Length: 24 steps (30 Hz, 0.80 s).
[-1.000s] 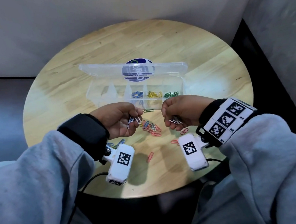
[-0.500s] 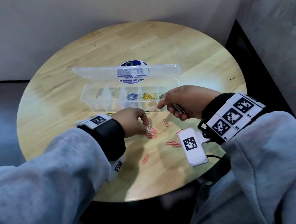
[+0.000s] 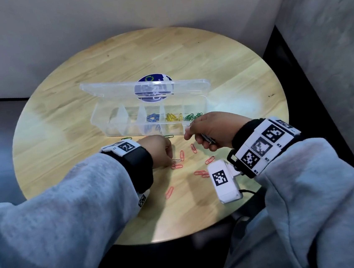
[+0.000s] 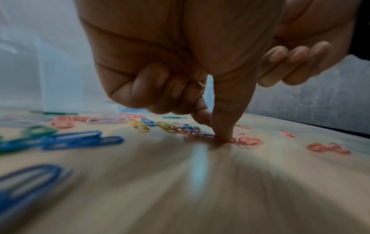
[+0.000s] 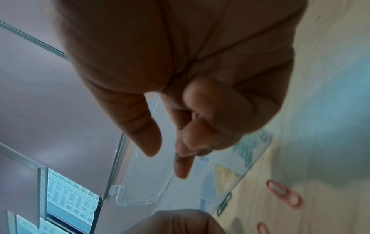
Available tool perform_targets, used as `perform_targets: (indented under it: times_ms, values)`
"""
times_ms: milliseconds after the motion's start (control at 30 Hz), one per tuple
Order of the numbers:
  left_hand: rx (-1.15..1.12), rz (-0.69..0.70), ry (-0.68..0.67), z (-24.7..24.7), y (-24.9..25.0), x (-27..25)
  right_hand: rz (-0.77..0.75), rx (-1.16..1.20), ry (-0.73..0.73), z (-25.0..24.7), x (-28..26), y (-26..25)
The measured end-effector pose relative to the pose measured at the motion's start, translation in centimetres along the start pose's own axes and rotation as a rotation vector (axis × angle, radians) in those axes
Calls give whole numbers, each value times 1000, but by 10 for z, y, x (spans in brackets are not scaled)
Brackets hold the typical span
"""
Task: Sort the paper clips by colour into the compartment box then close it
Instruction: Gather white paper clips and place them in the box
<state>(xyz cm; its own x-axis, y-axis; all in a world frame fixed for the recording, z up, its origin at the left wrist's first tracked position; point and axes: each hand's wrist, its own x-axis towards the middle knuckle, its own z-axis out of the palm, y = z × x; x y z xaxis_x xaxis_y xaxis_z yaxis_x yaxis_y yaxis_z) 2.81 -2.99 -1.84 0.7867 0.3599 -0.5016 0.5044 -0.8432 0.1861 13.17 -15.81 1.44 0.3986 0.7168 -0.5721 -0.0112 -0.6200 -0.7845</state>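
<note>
Your open compartment box [image 3: 148, 123] stands across the table [image 3: 219, 64] beyond both hands, raised lid [image 3: 123, 91] blocking approach from behind; bare wood lies left and right; red clips [image 3: 200, 173] scatter the near side.

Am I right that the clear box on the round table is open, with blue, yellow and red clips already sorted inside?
Not quite: the third colour in the compartment box is green, not red. The head view shows blue clips, yellow clips and green clips inside; the red clips lie on the table.
</note>
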Motion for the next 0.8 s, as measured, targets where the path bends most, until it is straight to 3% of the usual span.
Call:
perform_targets:
  times_ms: [233,433,533,800]
  values:
    - [-256,-9,-31,-7,-10,-12,54,143,29,12,-10,6]
    - [-744,-94,-102,-37,-42,-29,59,541,41,30,-18,2]
    - [-904,-150,-40,-56,-63,-33,46,684,48,38,-17,-9]
    - [-954,-234,-11,-89,-94,-33,16,690,77,55,10,-70]
